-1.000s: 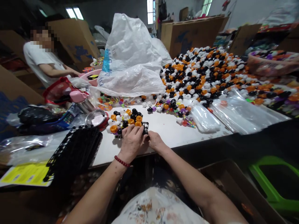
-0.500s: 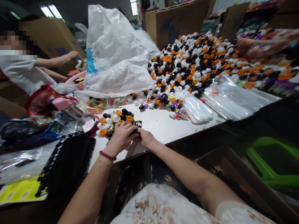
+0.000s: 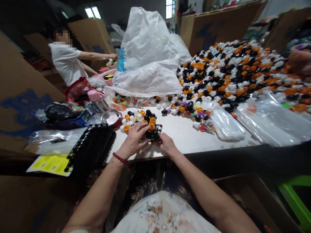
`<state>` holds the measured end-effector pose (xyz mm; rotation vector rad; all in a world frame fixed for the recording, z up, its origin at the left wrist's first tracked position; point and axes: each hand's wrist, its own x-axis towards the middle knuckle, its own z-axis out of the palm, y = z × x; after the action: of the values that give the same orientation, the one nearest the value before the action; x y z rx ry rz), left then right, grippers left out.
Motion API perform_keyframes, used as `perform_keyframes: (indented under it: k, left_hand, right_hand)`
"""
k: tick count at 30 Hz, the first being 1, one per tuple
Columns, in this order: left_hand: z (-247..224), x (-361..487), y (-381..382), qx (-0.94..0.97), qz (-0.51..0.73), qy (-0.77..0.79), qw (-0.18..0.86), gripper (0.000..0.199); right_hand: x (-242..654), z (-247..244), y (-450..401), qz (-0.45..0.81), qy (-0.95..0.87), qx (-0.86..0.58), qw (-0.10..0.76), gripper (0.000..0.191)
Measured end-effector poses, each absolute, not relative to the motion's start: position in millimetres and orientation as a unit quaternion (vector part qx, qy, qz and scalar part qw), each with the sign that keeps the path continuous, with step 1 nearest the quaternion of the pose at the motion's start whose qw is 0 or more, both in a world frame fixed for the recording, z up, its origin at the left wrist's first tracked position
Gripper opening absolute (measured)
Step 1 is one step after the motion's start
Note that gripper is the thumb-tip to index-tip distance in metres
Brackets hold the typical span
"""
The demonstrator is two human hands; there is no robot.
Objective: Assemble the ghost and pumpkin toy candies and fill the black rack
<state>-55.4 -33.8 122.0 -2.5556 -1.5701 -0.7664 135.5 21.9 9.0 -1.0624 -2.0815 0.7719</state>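
Note:
My left hand curls over the near side of a cluster of small orange, black and white plastic pieces. Its fingertips rest against an orange piece, with the thumb lower down. Under the cluster's right end, a small black lattice rack shows its open grid. At the rack's near right corner, my right hand pinches the edge. The stems of the pieces and the rack's left part are mostly hidden by my left hand.
A large heap of similar pieces covers the back right. Clear plastic bags lie nearer. Black racks are stacked at left, beside a metal bowl. Behind stands a white sack; a person works at back left.
The view has swung left, so everything sits further right. My left fingers have lifted and spread slightly, uncovering orange and black pieces at the rack. My right hand stays at the rack's corner.

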Motion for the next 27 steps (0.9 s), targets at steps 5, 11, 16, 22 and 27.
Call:
perform_keyframes:
  k: [5, 11, 16, 22, 27]
  left_hand:
    - [115.3, -53.3, -35.1, -0.817, -0.268, -0.51, 0.021, 0.051]
    - [109.3, -47.6, -36.6, -0.811, -0.268, -0.519, 0.032, 0.052]
    - [109.5, -39.0, -31.5, -0.825, -0.251, -0.502, 0.068, 0.055]
    - [110.7, -34.4, -23.2, -0.841, -0.213, -0.487, 0.104, 0.039]
    - [109.7, -34.2, -16.6, -0.843, -0.208, -0.478, 0.134, 0.037]
  right_hand:
    - [136.0, 9.0, 19.7, 0.265, -0.803, -0.431, 0.316, 0.015]
    - [138.3, 6.9, 22.4, 0.263, -0.811, -0.414, 0.32, 0.01]
    - [135.2, 9.2, 24.4, 0.264, -0.811, -0.419, 0.31, 0.007]
    - [130.8, 9.1, 22.7, 0.267, -0.805, -0.427, 0.315, 0.004]
    - [126.2, 8.2, 22.5, 0.264, -0.802, -0.424, 0.326, 0.012]
